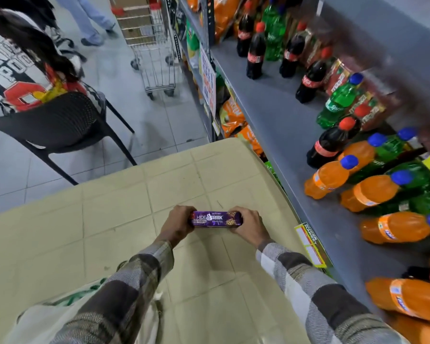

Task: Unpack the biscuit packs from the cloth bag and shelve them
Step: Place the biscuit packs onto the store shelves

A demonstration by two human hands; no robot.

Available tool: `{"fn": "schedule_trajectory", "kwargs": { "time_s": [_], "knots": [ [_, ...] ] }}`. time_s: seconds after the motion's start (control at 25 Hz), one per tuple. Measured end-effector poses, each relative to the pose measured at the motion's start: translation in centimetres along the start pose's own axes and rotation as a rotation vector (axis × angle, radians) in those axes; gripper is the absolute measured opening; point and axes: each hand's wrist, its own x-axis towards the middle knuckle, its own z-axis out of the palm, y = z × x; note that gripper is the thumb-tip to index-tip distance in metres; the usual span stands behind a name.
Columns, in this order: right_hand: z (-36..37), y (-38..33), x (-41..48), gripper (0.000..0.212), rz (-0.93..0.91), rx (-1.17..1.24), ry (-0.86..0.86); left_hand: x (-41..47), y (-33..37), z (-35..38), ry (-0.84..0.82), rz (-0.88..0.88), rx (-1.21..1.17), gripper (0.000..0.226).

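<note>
A purple Hide & Seek biscuit pack (215, 218) is held level above the beige table (124, 209). My left hand (178, 225) grips its left end and my right hand (250, 225) grips its right end. The white cloth bag (57, 316) with green print lies on the table at the lower left, partly hidden under my left sleeve. Its contents are hidden. The grey shelf (278, 120) runs along the right side, with bare surface near its front edge.
Cola bottles (255, 53), green soda bottles (338, 100) and orange soda bottles (330, 177) stand at the back of the shelf. A black chair (60, 122) with a seated person is at the left. A shopping trolley (152, 43) stands in the aisle ahead.
</note>
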Motion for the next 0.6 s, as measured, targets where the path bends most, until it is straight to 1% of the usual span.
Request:
{"fn": "schedule_trajectory", "kwargs": {
  "time_s": [0.16, 0.28, 0.36, 0.44, 0.6],
  "knots": [
    [0.5, 0.4, -2.7, 0.038, 0.005, -0.018, -0.009, -2.2, -0.1, -0.1, -0.069, 0.060, 0.086, 0.021],
    [0.1, -0.9, -5.3, 0.040, -0.018, -0.005, 0.041, -4.3, 0.2, -1.6, -0.040, 0.131, 0.101, 0.024],
    [-0.6, -1.9, -7.1, 0.042, -0.039, 0.018, 0.102, -5.2, 0.9, -3.0, -0.026, 0.189, 0.116, 0.027],
    [-1.4, -3.3, -10.2, 0.044, -0.027, 0.027, 0.193, -7.0, 1.9, -4.7, -0.005, 0.296, 0.135, 0.030],
    [-3.6, -5.3, -16.9, 0.040, -0.013, 0.007, 0.348, -10.2, 5.3, -7.6, 0.010, 0.492, 0.196, 0.034]
  ]
}}
